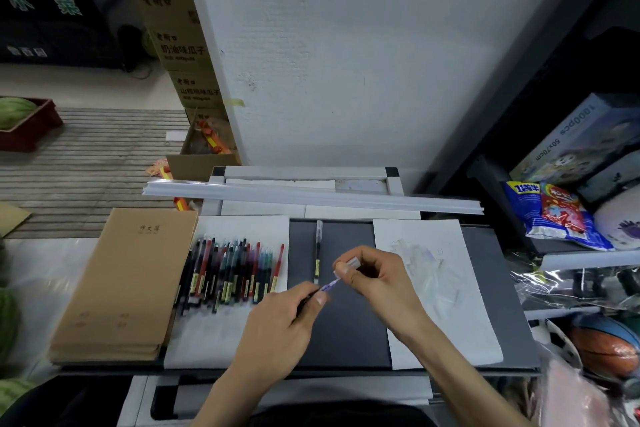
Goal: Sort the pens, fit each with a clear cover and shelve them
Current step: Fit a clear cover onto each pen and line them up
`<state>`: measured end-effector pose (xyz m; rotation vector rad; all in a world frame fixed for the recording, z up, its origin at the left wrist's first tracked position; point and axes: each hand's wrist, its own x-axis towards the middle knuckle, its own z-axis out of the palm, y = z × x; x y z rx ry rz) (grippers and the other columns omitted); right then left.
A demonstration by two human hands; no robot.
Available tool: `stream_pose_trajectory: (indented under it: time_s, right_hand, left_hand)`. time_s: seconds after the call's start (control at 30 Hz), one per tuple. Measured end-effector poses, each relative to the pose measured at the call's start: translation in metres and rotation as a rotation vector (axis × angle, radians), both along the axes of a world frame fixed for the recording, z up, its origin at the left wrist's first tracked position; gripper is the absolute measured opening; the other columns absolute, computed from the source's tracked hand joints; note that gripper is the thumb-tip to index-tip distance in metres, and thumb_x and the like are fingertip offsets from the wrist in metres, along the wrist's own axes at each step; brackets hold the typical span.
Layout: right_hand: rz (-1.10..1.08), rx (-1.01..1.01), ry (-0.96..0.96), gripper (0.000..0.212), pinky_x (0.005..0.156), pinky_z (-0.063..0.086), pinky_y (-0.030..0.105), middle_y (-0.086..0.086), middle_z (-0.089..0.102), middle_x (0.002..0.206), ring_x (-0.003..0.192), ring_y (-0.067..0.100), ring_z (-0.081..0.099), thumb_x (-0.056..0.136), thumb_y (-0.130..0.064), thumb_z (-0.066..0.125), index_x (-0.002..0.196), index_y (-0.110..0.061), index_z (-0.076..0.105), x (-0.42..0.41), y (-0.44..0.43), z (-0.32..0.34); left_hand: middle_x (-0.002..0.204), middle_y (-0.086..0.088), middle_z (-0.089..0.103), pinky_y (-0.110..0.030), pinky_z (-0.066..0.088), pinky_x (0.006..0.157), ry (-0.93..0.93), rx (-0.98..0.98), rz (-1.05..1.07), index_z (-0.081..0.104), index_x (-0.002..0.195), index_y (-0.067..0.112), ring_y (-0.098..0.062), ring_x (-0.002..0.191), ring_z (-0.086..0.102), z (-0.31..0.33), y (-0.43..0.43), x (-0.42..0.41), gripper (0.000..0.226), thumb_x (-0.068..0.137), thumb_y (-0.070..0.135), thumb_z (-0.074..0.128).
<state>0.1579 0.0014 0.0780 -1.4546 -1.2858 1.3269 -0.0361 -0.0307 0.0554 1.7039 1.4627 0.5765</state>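
The left hand (277,329) grips the purple pen (327,287) by its dark barrel, fingers curled around it and thumb pressed on top, with the purple tip pointing up and to the right. The right hand (375,274) pinches a clear cover (355,261) between thumb and forefinger; the other fingers are curled beneath. The open end of the cover sits at the pen tip, and both are held just above the dark counter (346,322), near its middle. One capped pen (318,250) lies alone on the counter just behind the hands, aligned front to back. To the left, a row of pens (232,270) in black, red, green and blue lies side by side on a white sheet (207,340). A second white sheet (446,333) on the right carries a loose pile of clear covers (426,260). A stack of brown notebooks (128,281) rests at the left edge of the counter, beside the row of pens.
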Motion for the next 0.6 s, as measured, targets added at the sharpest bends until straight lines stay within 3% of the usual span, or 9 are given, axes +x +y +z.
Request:
stream_pose_trajectory:
  time_s: [0.13,0.23,0.37,0.47,0.53,0.6]
  right_hand:
    - [0.104,-0.025,-0.004,0.010,0.059,0.041,0.010,-0.007,0.067,0.067,0.059,0.000,0.055,0.095,-0.004,0.070,0.086,-0.002,0.075,0.005,0.001,0.000]
    - [0.125,-0.050,0.046,0.010,0.057,0.041,0.009,-0.010,0.063,0.058,0.053,0.000,0.054,0.095,0.001,0.067,0.088,0.007,0.072,0.002,-0.001,-0.006]
    - [0.109,-0.109,0.154,0.012,0.059,0.036,0.028,0.006,0.060,0.061,0.057,0.017,0.042,0.093,-0.004,0.070,0.084,0.004,0.071,-0.002,0.000,-0.012]
    - [0.148,-0.169,0.215,0.016,0.063,0.034,0.037,0.013,0.056,0.061,0.061,0.023,0.038,0.086,-0.012,0.068,0.079,0.003,0.069,0.000,0.005,-0.017]
    - [0.197,-0.218,0.213,0.018,0.061,0.034,0.033,0.015,0.055,0.064,0.060,0.023,0.039,0.090,-0.014,0.069,0.081,0.001,0.068,0.004,0.009,-0.022]
    - [0.220,-0.273,0.162,0.017,0.057,0.037,0.022,0.012,0.057,0.068,0.060,0.018,0.044,0.099,-0.014,0.067,0.087,-0.002,0.070,0.011,0.011,-0.032]
  left_hand:
    - [0.064,0.004,0.055,-0.027,0.035,0.055,-0.021,0.008,-0.002,0.069,0.105,0.037,-0.015,0.057,0.050,-0.002,0.002,0.003,0.027,0.105,0.051,0.046]
    - [0.071,0.000,0.062,-0.039,0.046,0.064,-0.090,-0.005,-0.004,0.068,0.104,0.040,-0.019,0.066,0.057,-0.005,0.003,0.008,0.033,0.102,0.059,0.041]
    - [0.063,0.002,0.052,-0.034,0.038,0.056,-0.171,-0.024,-0.028,0.069,0.089,0.039,-0.015,0.057,0.046,-0.008,0.006,0.012,0.028,0.103,0.045,0.045]
    - [0.055,0.010,0.042,-0.020,0.028,0.050,-0.387,-0.225,0.008,0.073,0.090,0.018,-0.006,0.049,0.033,-0.013,0.008,0.018,0.033,0.110,0.023,0.048]
    - [0.058,0.004,0.042,-0.020,0.025,0.045,-0.477,-0.391,0.035,0.073,0.094,0.010,-0.009,0.046,0.029,-0.017,0.011,0.022,0.032,0.110,0.022,0.049]
    - [0.061,-0.002,0.048,-0.022,0.029,0.044,-0.429,-0.445,0.011,0.073,0.094,0.013,-0.011,0.045,0.034,-0.024,0.019,0.023,0.031,0.110,0.027,0.050]
